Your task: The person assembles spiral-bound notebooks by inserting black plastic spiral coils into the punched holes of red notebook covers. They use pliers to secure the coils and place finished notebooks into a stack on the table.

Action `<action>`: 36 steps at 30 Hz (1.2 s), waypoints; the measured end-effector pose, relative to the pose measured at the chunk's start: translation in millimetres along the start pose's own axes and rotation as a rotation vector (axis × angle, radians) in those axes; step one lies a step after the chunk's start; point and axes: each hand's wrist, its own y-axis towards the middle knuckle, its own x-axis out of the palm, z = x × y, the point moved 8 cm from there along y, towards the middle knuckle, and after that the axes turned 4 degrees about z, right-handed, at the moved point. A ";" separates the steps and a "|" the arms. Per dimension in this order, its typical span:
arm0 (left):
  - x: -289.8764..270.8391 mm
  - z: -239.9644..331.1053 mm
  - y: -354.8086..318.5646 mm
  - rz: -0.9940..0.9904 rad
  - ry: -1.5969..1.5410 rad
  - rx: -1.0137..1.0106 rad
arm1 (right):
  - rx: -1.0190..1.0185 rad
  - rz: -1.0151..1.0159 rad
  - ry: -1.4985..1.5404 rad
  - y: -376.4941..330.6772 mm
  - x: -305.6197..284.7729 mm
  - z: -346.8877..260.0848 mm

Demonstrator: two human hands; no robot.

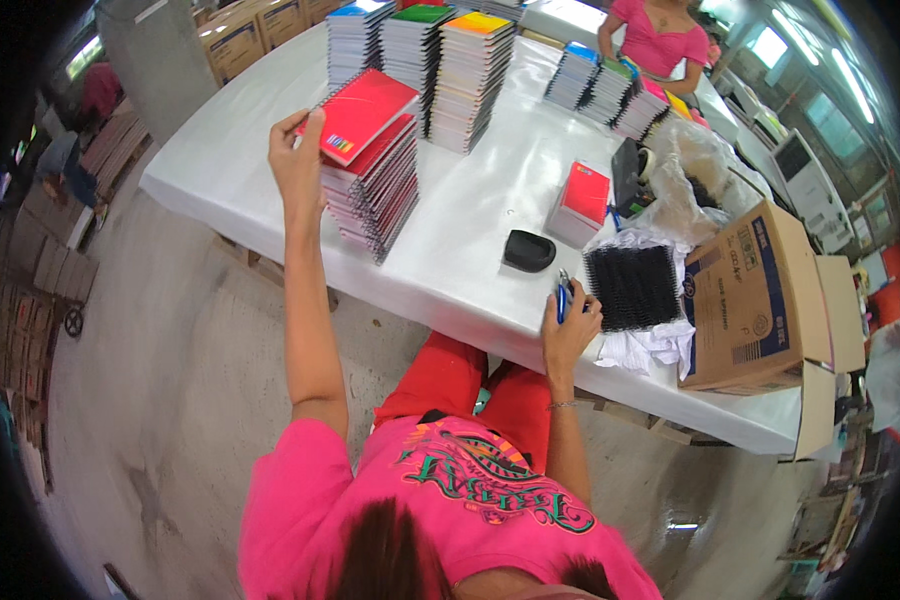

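Note:
My left hand [298, 165] pinches the left edge of a red-covered spiral notebook [365, 105]. That notebook lies slightly askew at the top of a stack of red spiral notebooks [375, 200]. Near the table's front edge, my right hand [572, 325] is closed round blue-handled pliers [562, 297], their jaws pointing away from me. Just right of it, a pile of black binding coils [630, 287] rests on crumpled white wrapping. Beyond the pliers sits a black rounded object [528, 251] whose kind I cannot make out. A block of red-covered books [578, 205] stands behind that.
Tall spiral notebook stacks [470, 85] stand at the back of the white table [220, 150]. An open cardboard box [755, 300] occupies the right side, with clear plastic bags [700, 165] behind it. Across the table is a person in pink [660, 40] beside more notebook stacks [605, 92].

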 end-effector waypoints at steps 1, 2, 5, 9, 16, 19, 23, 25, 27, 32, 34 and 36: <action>-4.3 -1.4 3.1 -0.009 0.088 0.036 | 0.004 -0.007 0.015 -0.8 0.9 1.2; -11.8 -2.4 3.2 -0.018 0.178 0.071 | 0.007 -0.014 0.032 -1.0 2.0 2.2; 1.9 21.3 -18.3 -0.057 0.265 0.144 | -0.026 0.010 -0.020 -2.3 -0.8 4.3; 1.8 43.7 -25.0 -0.021 0.484 0.278 | -0.053 0.034 -0.056 -2.6 -2.1 -1.0; -3.0 35.4 -17.7 -0.034 0.666 0.380 | -0.054 0.034 -0.116 -3.7 1.3 -1.3; -0.1 27.5 -15.3 -0.056 0.728 0.341 | -0.054 0.023 -0.131 -2.7 2.7 1.0; 2.1 29.3 -17.6 -0.075 0.817 0.315 | -0.080 0.040 -0.136 -3.9 0.6 -1.8; 5.3 28.9 -16.0 -0.104 0.851 0.310 | -0.088 0.057 -0.149 -3.4 -0.6 -2.2; 6.6 26.5 -10.0 -0.167 0.912 0.343 | -0.083 0.055 -0.147 -4.5 0.2 -2.8; 43.2 18.0 4.6 -0.478 1.113 0.315 | -0.036 0.002 -0.146 -6.5 1.0 0.9; 77.9 11.3 7.8 -0.691 1.211 0.192 | -0.045 0.037 -0.154 -5.3 3.3 2.9; 96.1 -5.6 2.0 -0.891 1.326 0.083 | -0.042 0.028 -0.134 -7.0 1.9 2.5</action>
